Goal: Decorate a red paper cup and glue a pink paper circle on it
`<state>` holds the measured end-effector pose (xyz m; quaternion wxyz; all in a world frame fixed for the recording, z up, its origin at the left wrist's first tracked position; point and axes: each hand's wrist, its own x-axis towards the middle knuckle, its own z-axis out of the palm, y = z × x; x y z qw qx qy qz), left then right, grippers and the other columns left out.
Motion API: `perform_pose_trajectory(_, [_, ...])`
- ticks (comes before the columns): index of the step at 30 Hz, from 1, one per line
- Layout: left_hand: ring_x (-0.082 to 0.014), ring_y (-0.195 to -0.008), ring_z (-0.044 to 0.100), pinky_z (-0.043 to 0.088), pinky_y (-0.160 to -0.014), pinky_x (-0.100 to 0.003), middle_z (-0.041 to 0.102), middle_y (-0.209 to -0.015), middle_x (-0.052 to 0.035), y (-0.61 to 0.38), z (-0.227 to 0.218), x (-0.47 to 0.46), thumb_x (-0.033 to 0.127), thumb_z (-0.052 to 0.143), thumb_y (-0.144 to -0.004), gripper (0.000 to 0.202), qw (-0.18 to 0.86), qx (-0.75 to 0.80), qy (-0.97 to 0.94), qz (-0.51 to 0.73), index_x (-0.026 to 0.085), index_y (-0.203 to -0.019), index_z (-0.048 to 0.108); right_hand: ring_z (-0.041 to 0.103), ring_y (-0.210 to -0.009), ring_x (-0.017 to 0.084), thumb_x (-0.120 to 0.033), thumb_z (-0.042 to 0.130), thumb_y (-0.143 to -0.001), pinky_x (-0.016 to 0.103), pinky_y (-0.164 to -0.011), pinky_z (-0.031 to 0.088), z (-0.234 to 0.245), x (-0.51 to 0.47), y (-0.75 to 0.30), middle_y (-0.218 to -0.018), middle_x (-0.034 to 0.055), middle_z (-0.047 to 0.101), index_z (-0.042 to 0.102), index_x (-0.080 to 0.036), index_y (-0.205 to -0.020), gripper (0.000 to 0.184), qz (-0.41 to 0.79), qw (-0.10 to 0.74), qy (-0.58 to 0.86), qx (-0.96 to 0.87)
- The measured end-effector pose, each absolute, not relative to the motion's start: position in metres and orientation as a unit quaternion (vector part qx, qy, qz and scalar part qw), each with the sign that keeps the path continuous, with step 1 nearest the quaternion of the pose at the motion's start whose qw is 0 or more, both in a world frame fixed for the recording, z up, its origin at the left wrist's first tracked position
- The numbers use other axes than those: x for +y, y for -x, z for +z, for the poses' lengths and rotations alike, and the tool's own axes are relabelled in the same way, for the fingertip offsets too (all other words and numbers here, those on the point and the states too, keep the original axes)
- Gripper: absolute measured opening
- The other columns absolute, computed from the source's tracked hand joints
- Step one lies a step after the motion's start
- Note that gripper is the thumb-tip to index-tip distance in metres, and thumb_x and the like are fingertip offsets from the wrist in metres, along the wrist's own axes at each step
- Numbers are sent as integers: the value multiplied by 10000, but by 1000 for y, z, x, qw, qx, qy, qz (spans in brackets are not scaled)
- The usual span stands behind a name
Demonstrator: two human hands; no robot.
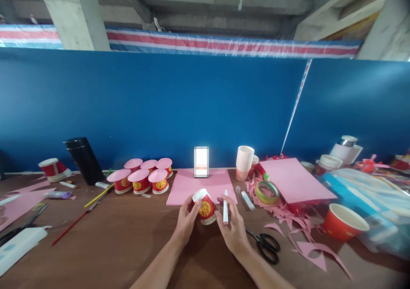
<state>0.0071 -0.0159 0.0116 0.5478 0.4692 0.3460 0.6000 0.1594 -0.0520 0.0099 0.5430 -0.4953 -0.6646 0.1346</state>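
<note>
Hands meet at the near middle of the brown wooden table (128, 233), just in front of the person. The left hand (187, 215) is curled around a red paper cup with a gold emblem (205, 208), fingers closed on its left side. The right hand (232, 225) pinches a slim white stick (225, 207) upright between thumb and fingers, and its fingertips touch the cup's right side. I cannot tell whether the stick is a pen or glue. The cup sits between the 2 hands, base up, its long axis near upright and leaning left. A flat pink paper sheet (182, 191) lies just behind it. Black-handled scissors (267, 244) lie near the right wrist. 6 pink-topped red cups (141, 178) stand well off to the left, with bare table between.
</note>
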Motion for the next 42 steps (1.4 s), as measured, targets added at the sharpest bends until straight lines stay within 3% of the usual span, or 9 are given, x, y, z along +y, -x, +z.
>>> perform_pose_trajectory(3, [-225, -888, 624, 480, -770, -301, 678, -965, -78, -6, 9, -13, 361, 648, -725, 424, 598, 324, -382, 626, 169, -1097, 585, 553, -1067, 214, -254, 515, -835, 342, -900, 467, 10, -52, -160, -1151, 103, 561, 424, -192, -1199, 380, 160, 545, 496, -657])
perform_pose_trajectory(9, [-187, -800, 638, 498, -719, -283, 684, -860, -45, -5, 8, -9, 366, 664, -709, 310, 645, 284, -312, 637, 176, -950, 620, 578, -1030, 206, -241, 546, -811, 325, -877, 483, 7, -51, -160, -1139, 95, 573, 415, -196, -1203, 416, 201, 554, 480, -649])
perform_pose_trajectory(16, [-162, -775, 635, 501, -723, -291, 666, -913, -50, -3, 3, -7, 372, 649, -729, 352, 672, 288, -300, 613, 191, -1023, 584, 602, -980, 200, -201, 553, -787, 307, -834, 505, 10, -50, -158, -1084, 89, 604, 453, -190, -1170, 395, 196, 569, 473, -644])
perform_pose_trajectory(23, [-169, -808, 621, 481, -772, -297, 652, -911, -54, -3, 4, -7, 364, 621, -760, 362, 687, 258, -296, 611, 189, -1073, 573, 584, -1033, 194, -172, 536, -792, 307, -872, 492, 11, -51, -158, -1122, 81, 590, 448, -208, -1173, 393, 206, 576, 452, -649])
perform_pose_trajectory(33, [-200, -996, 583, 436, -888, -333, 618, -1110, -57, -3, 7, -9, 370, 576, -795, 487, 688, 234, -298, 618, 266, -1254, 452, 578, -1032, 206, -181, 546, -791, 339, -888, 486, 8, -52, -156, -1150, 100, 571, 457, -197, -1194, 413, 213, 566, 443, -662])
perform_pose_trajectory(37, [-209, -1046, 565, 421, -914, -327, 631, -1096, -61, -3, 10, -9, 373, 575, -796, 467, 689, 233, -300, 618, 234, -1231, 480, 568, -1052, 209, -183, 550, -787, 340, -919, 465, 9, -55, -155, -1137, 93, 582, 473, -195, -1189, 409, 198, 553, 441, -679])
perform_pose_trajectory(42, [-218, -976, 600, 436, -890, -337, 663, -1012, -68, -3, 13, -10, 391, 605, -768, 469, 691, 258, -287, 612, 187, -1182, 524, 584, -1015, 207, -169, 550, -777, 321, -884, 485, 11, -57, -154, -1119, 91, 593, 491, -196, -1172, 401, 188, 536, 441, -695])
